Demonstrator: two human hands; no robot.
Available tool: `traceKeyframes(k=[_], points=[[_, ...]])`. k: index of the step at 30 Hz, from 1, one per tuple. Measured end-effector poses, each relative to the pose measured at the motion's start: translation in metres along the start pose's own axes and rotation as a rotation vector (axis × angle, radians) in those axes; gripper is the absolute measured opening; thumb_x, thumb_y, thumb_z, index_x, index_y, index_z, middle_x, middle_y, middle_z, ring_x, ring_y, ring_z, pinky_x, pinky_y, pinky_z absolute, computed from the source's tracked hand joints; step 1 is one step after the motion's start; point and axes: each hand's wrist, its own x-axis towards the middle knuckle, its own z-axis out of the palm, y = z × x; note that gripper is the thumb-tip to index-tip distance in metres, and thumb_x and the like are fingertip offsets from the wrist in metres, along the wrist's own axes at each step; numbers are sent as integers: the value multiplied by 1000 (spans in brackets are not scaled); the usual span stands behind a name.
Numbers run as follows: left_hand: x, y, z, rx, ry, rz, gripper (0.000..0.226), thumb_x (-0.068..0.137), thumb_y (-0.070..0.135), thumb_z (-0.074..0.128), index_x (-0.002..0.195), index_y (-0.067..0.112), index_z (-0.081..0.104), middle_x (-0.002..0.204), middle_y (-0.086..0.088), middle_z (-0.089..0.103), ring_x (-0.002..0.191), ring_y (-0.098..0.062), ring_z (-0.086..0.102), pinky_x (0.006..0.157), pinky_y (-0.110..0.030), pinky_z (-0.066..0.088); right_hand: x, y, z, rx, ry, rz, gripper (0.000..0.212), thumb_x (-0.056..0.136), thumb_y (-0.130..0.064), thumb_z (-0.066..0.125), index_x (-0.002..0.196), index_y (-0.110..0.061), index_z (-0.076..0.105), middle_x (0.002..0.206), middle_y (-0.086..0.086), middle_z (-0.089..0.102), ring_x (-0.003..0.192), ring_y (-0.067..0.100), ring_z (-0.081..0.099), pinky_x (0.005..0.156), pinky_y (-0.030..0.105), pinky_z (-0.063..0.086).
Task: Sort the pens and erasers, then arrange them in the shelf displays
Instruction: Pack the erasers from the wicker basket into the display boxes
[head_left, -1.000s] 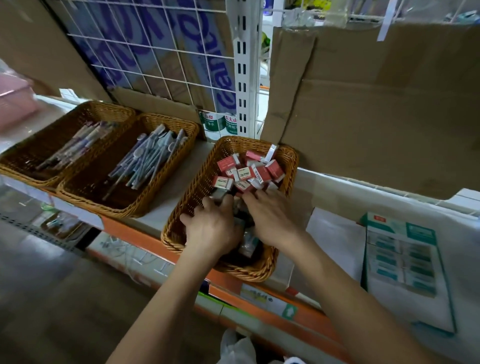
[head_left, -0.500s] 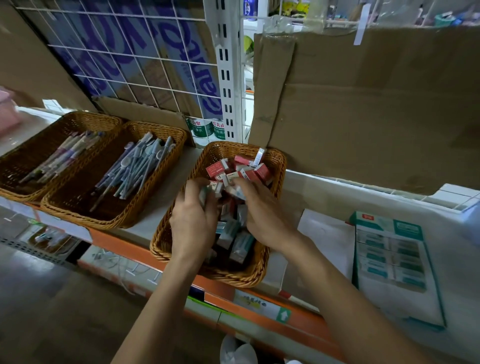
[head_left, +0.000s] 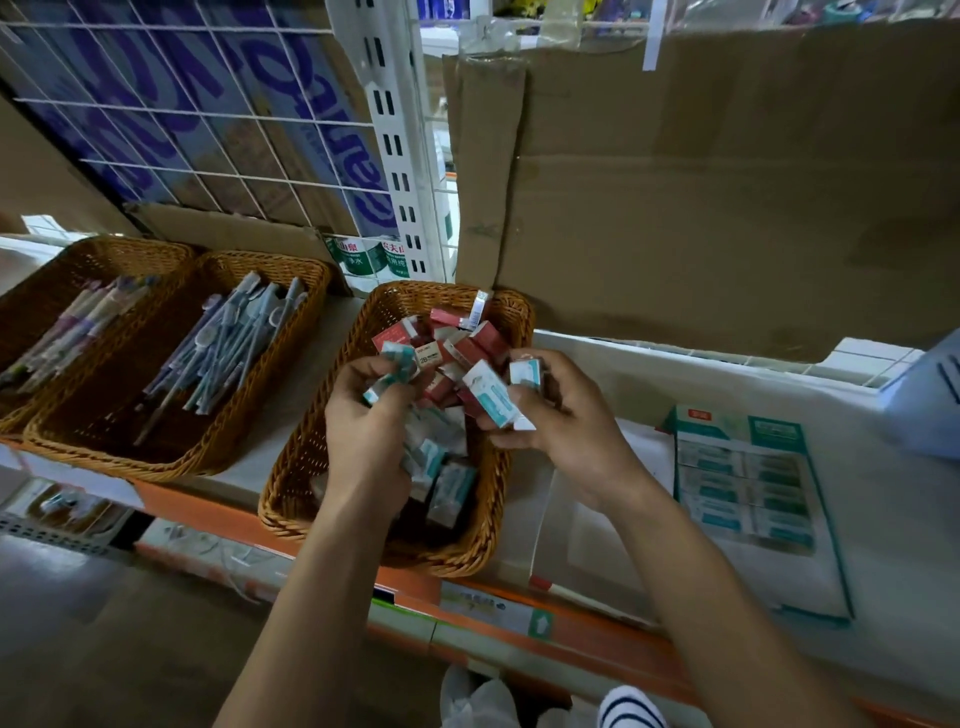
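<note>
Above the oblong woven wicker basket (head_left: 291, 467), left hand (head_left: 363, 431) and right hand (head_left: 566, 431) each grip teal-and-white boxed erasers (head_left: 491, 397); red boxed erasers (head_left: 478, 343) lie at its far end. Probable step: colour sorting. Next, group teal boxes apart from red.

Brown cardboard (head_left: 727, 182) stands beside a white wire grid (head_left: 208, 113).

Single head-worn wide-angle view, close above the shelf (head_left: 208, 512), facing forward and steeply down; wicker basket (head_left: 291, 514) of erasers (head_left: 470, 348) at centre, pen baskets (head_left: 171, 467) toward 9 o'clock, cardboard (head_left: 727, 208) toward 1 o'clock.
</note>
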Motion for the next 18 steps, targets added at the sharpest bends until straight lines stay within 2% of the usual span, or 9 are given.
traceKeyframes(k=[3,5,7,8,10,12,13,16,18], points=[[-3,-5,5,226,-46,226,24,86,7,56,84,31,57,104,-3,65,100,-26,65,88,-52,53,-2,1,-6,-22,4,1,24,98,-12,46,120,-22,47,117,14,56,90,22,68,66,28,56],[-7,-4,10,326,-115,355,26,88,12,54,85,37,61,95,7,66,96,-21,65,84,-46,55,-5,0,-9,-45,20,-13,23,99,-12,44,119,-23,48,112,13,58,83,19,67,60,25,52],[-10,-2,16,382,-211,385,18,93,16,55,91,31,65,88,6,67,86,-17,66,73,-35,55,-10,-4,-12,-30,42,-37,24,99,-10,42,117,-23,51,102,5,62,71,12,64,53,22,46],[-14,-1,20,397,-260,348,10,92,23,58,93,28,67,86,2,67,82,-16,65,70,-32,53,-13,-7,-13,-11,52,-55,24,99,-8,42,115,-23,52,94,-1,62,64,8,60,50,22,43],[-20,-1,30,364,-356,187,20,83,39,67,93,22,70,89,-8,70,85,-24,67,76,-41,55,-18,-14,-20,-22,61,-99,24,99,-6,43,111,-24,53,85,-5,60,57,2,55,47,19,40],[-28,-4,43,256,-413,44,20,81,35,69,91,17,71,94,-19,69,91,-38,65,83,-51,52,-24,-18,-29,-111,48,-150,23,97,-6,46,108,-26,51,88,-4,56,60,-3,56,50,14,42],[-31,-5,49,214,-419,-2,13,85,25,67,89,14,70,91,-21,68,86,-41,64,79,-51,52,-27,-19,-35,-163,42,-172,22,96,-7,48,106,-26,51,88,-5,56,63,-5,56,52,13,42],[-37,-11,67,78,-419,-154,4,89,7,60,87,8,63,81,-11,69,76,-24,68,64,-34,56,-39,-22,-53,-284,53,-176,25,97,-9,48,108,-30,54,79,-17,59,65,-5,56,58,16,44],[-39,-16,76,43,-432,-216,8,87,4,60,82,11,61,83,-10,68,78,-21,69,63,-31,56,-48,-21,-68,-343,93,-176,39,96,-4,46,110,-39,55,91,-17,60,73,-5,56,65,17,46]])
